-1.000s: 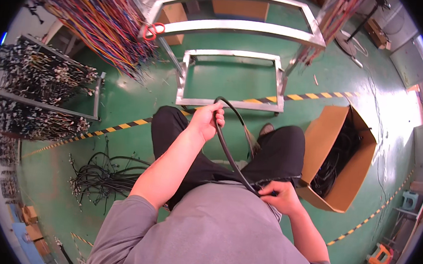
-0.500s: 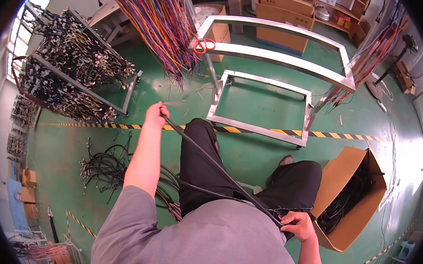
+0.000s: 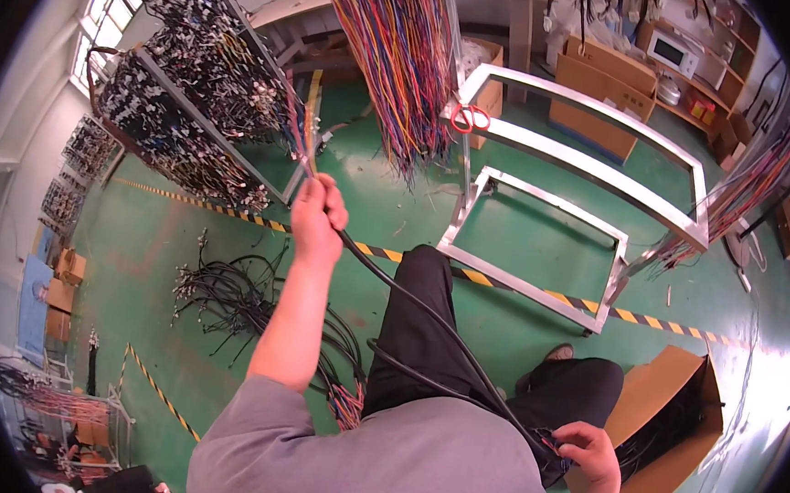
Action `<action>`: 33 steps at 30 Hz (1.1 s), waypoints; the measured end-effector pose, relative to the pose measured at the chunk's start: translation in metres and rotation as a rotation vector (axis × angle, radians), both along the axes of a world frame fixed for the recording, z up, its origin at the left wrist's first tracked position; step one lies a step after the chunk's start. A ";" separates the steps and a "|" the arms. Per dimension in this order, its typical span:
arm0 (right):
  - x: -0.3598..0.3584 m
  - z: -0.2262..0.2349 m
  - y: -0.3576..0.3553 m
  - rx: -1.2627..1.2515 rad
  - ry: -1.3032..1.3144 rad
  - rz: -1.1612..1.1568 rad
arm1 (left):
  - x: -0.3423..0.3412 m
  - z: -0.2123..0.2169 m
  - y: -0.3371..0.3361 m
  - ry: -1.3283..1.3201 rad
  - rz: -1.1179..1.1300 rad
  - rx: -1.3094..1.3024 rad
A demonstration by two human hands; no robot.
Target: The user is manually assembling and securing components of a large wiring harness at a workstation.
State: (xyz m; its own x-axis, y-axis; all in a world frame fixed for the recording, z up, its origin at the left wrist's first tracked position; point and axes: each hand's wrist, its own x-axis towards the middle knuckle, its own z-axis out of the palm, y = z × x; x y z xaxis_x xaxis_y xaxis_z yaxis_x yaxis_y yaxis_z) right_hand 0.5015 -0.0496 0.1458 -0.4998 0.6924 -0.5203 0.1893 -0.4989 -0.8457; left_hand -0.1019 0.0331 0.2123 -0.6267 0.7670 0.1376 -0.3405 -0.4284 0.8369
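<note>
My left hand (image 3: 319, 218) is raised and closed around one end of a black sheathed cable (image 3: 431, 318). Thin coloured wires (image 3: 304, 153) stick out above its fingers. From there the cable slants down across my lap to my right hand (image 3: 591, 451), whose thumb and fingers pinch near the other end, among small coloured wires. Exactly which strand they grip is hidden. Another stretch of black cable (image 3: 414, 371) loops over my thigh. Left of my legs lies a bundle of black cables (image 3: 240, 295) with small connectors at one end and coloured wire ends (image 3: 345, 406) at the other.
Ahead stands a metal frame (image 3: 594, 155) with red-handled scissors (image 3: 470, 118) on it and coloured wires (image 3: 398, 73) hanging beside it. A rack of harnesses (image 3: 186, 94) is at the left. An open cardboard box (image 3: 674, 449) with black cables stands right. Another person's hand (image 3: 165, 492) shows lower left.
The view has turned left, so the frame and box sit farther right. My left hand still grips the cable, with the wires above it now clearer. My right hand's fingers have shifted slightly.
</note>
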 end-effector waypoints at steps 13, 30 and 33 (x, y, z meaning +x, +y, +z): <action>-0.145 0.100 0.079 0.734 0.122 -0.178 | 0.171 0.010 -0.030 0.618 -0.665 -0.002; -0.166 0.113 0.088 0.363 0.506 -0.296 | 0.218 0.012 -0.022 1.268 -0.660 -0.131; -0.160 0.115 0.092 0.236 0.620 -0.458 | 0.218 0.020 -0.017 1.290 -0.750 -0.141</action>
State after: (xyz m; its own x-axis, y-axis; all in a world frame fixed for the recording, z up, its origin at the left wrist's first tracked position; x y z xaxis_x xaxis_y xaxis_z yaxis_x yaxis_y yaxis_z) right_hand 0.3417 0.0423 0.2610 -0.2899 0.9554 -0.0558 -0.5290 -0.2085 -0.8226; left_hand 0.1158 0.0163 0.2326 0.3994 0.9001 0.1741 0.5459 -0.3860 0.7436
